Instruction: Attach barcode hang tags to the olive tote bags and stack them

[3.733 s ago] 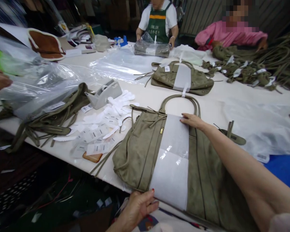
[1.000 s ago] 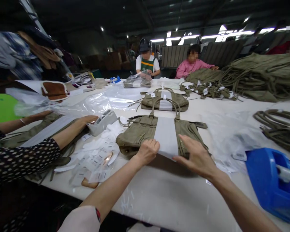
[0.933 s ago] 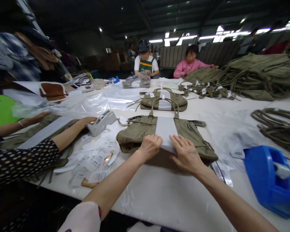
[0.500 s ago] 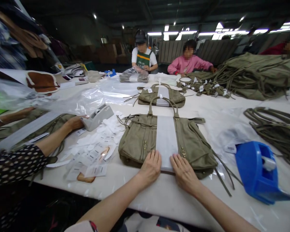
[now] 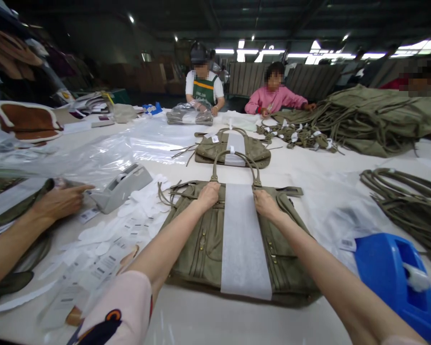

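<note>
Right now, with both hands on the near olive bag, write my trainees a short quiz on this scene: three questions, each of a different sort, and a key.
1. Multiple choice. How do the left hand and right hand sit relative to the white band on the near olive bag?
A) both left of it
B) one on each side of it
C) both right of it

2. True or false. The blue dispenser stands to the right of the near olive bag.

3. Fill the gap. Across the table, in front of the person in the green apron, lies a bundle wrapped in clear ____.

Key: 1 B; 2 true; 3 plastic.
</note>
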{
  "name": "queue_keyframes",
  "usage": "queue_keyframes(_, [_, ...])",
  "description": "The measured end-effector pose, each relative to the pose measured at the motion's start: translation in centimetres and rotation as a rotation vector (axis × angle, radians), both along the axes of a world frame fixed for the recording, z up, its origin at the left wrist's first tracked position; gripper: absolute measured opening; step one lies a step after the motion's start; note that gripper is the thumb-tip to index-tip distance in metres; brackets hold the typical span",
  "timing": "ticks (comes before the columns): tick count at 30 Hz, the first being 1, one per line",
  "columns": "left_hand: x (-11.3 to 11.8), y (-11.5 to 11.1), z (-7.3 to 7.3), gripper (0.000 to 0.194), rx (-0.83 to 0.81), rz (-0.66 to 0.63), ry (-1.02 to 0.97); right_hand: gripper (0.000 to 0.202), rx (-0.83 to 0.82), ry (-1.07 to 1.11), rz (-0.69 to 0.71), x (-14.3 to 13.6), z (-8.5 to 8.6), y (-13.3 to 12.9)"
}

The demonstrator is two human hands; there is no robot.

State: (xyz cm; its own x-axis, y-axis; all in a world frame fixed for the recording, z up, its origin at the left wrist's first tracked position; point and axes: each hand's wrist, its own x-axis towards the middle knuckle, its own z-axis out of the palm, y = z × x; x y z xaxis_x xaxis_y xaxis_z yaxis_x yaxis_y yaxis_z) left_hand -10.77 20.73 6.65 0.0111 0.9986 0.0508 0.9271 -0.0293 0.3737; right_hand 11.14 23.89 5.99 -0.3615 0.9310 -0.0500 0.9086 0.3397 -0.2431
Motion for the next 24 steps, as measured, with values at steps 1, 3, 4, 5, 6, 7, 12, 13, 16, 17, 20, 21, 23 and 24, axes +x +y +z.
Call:
queue_keyframes(1, [-0.3, 1.3, -0.6, 0.033, -0.008, 0.006, -0.004, 0.036, 0.004, 0.001, -0.033, -0.5, -0.5, 1.4])
queue_keyframes(3, [-0.6, 3.6, -1.8, 0.029, -0.041, 0.035, -0.019, 0.035, 0.010, 0.001, -0.113, -1.4, -1.5, 3.3])
queue_keyframes(4, [-0.6, 4.6, -2.2, 0.026, -0.062, 0.065, -0.029, 0.035, 0.010, -0.001, -0.152, -1.9, -1.9, 4.0])
queue_keyframes(5, [-0.5, 5.5, -2.6, 0.023, -0.082, 0.108, -0.041, 0.035, 0.009, -0.003, -0.189, -2.3, -2.2, 4.4])
queue_keyframes(6, [-0.4, 6.2, -2.9, 0.022, -0.102, 0.160, -0.056, 0.035, 0.005, -0.007, -0.217, -2.7, -2.4, 4.9])
queue_keyframes(7, [-0.1, 7.0, -3.2, 0.024, -0.120, 0.214, -0.075, 0.035, 0.001, -0.011, -0.238, -3.0, -2.6, 5.3])
queue_keyframes(12, [1.9, 9.1, -4.5, 0.034, -0.161, 0.414, -0.206, 0.036, 0.067, -0.011, -0.172, -2.9, -2.8, 7.6])
queue_keyframes(13, [2.2, 9.3, -4.7, 0.032, -0.157, 0.440, -0.234, 0.036, 0.091, -0.025, -0.120, -2.6, -2.9, 8.1])
queue_keyframes(16, [2.6, 9.6, -5.3, 0.024, -0.137, 0.507, -0.308, 0.034, 0.107, -0.089, 0.014, -1.7, -3.3, 9.1])
queue_keyframes(17, [2.5, 9.5, -5.4, 0.023, -0.129, 0.524, -0.327, 0.035, 0.102, -0.103, 0.034, -1.4, -3.5, 9.2])
queue_keyframes(20, [2.1, 9.2, -5.5, 0.022, -0.097, 0.559, -0.359, 0.036, 0.143, -0.097, 0.058, -0.8, -4.0, 9.3])
queue_keyframes(21, [2.0, 9.1, -5.4, 0.023, -0.087, 0.567, -0.361, 0.036, 0.161, -0.092, 0.060, -0.8, -4.2, 9.3])
queue_keyframes(23, [2.1, 8.8, -5.1, 0.022, -0.077, 0.583, -0.357, 0.035, 0.157, -0.088, 0.043, -0.8, -4.4, 9.4])
queue_keyframes(24, [2.2, 8.7, -4.9, 0.021, -0.083, 0.592, -0.352, 0.035, 0.134, -0.091, 0.032, -0.8, -4.4, 9.5])
